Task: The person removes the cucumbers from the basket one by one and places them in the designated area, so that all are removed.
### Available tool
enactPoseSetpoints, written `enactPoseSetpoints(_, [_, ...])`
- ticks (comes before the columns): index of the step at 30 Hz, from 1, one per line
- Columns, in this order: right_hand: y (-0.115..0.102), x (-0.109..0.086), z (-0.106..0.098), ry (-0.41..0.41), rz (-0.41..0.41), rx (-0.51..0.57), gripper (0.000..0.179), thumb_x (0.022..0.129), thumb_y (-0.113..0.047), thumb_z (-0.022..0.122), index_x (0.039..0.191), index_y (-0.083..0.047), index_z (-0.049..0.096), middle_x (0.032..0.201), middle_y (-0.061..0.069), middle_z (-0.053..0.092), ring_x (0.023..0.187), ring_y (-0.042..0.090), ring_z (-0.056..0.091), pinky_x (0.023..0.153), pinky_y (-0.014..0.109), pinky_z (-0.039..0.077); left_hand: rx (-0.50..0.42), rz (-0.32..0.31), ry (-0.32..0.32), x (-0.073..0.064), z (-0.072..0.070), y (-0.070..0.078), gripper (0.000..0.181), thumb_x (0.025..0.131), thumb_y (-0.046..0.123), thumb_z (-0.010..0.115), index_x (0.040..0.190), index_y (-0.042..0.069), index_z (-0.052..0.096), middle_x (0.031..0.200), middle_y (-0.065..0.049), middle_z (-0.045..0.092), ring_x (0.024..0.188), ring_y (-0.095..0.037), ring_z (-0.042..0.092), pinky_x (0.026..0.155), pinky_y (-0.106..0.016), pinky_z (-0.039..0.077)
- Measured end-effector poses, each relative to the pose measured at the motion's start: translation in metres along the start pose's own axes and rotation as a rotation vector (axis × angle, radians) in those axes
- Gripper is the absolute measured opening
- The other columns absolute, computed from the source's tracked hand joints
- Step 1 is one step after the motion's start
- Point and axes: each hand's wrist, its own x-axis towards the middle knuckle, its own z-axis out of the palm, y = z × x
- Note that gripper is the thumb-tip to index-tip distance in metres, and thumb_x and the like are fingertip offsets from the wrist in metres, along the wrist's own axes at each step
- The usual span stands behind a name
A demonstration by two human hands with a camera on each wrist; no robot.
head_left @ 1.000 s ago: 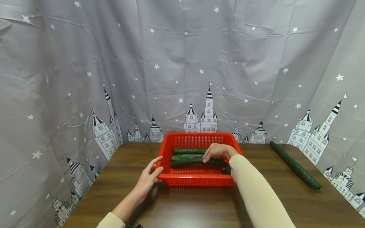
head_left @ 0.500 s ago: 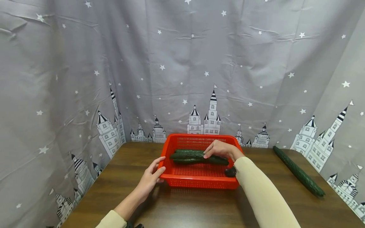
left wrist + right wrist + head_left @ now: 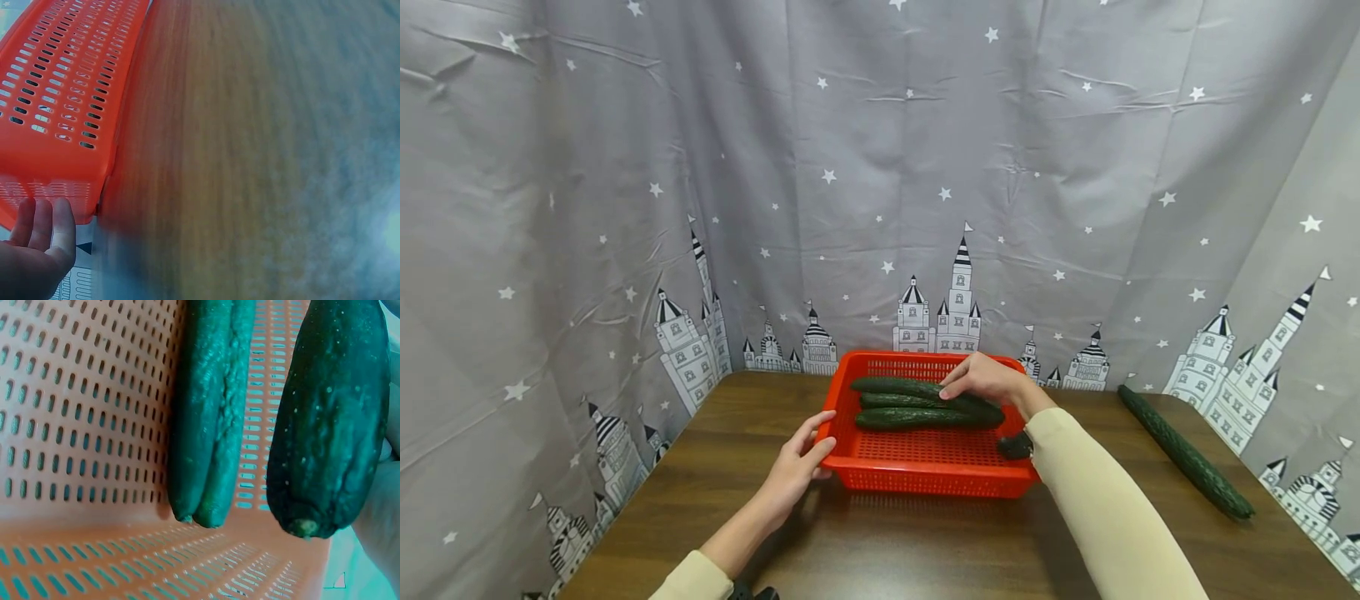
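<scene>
My right hand (image 3: 988, 382) grips a dark green cucumber (image 3: 891, 386) from above, inside the red plastic basket (image 3: 925, 482). That cucumber is raised along the far side of the others. Two more cucumbers (image 3: 203, 444) lie side by side on the basket floor, close together in the right wrist view, with the held cucumber (image 3: 328, 437) apart from them. At the basket's left end my left hand (image 3: 790, 467) touches the rim. Its fingers (image 3: 62, 228) lie fairly straight against the outer wall of the basket (image 3: 62, 153) in the left wrist view.
Another long cucumber (image 3: 1183, 454) lies slantwise on the brown wooden table (image 3: 925, 550), right of the basket. A grey curtain (image 3: 880, 167) with stars and castles hangs behind the table. A black wrist device (image 3: 1015, 446) shows by the right sleeve.
My right hand has lifted the cucumber from the near side of the basket and carried it over the other two to the far side. My left hand stays at the rim.
</scene>
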Motion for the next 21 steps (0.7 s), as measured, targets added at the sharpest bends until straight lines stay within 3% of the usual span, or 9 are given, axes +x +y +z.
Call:
enactPoseSetpoints(7, [-0.003, -0.007, -0.013, 0.053, -0.034, -0.060, 0.033, 0.081, -0.019, 0.083, 0.108, -0.002, 0.078, 0.119, 0.015, 0.072, 0.106, 0.019, 0.066, 0.083, 0.029, 0.056, 0.000, 0.006, -0.001, 0.000, 0.000, 0.000, 0.046, 0.101, 0.022, 0.061, 0.146, 0.024, 0.049, 0.130, -0.022, 0.055, 0.097, -0.023, 0.063, 0.082, -0.041, 0.055])
enactPoseSetpoints(14, [-0.012, -0.017, -0.025, 0.090, -0.032, -0.071, 0.033, 0.080, -0.020, 0.084, 0.107, -0.002, 0.078, 0.115, 0.014, 0.074, 0.098, 0.015, 0.069, 0.077, 0.027, 0.057, 0.002, -0.001, -0.002, -0.001, -0.001, 0.001, 0.047, 0.101, 0.022, 0.061, 0.147, 0.023, 0.048, 0.131, -0.021, 0.055, 0.099, -0.024, 0.063, 0.085, -0.044, 0.055])
enactPoseSetpoints(21, [-0.008, -0.025, -0.037, 0.139, -0.027, -0.117, 0.035, 0.080, -0.024, 0.084, 0.109, -0.005, 0.078, 0.116, 0.015, 0.073, 0.094, 0.012, 0.068, 0.073, 0.027, 0.057, 0.004, -0.003, -0.005, 0.000, 0.001, 0.002, 0.048, 0.101, 0.022, 0.061, 0.147, 0.023, 0.048, 0.129, -0.021, 0.054, 0.099, -0.024, 0.062, 0.085, -0.044, 0.055])
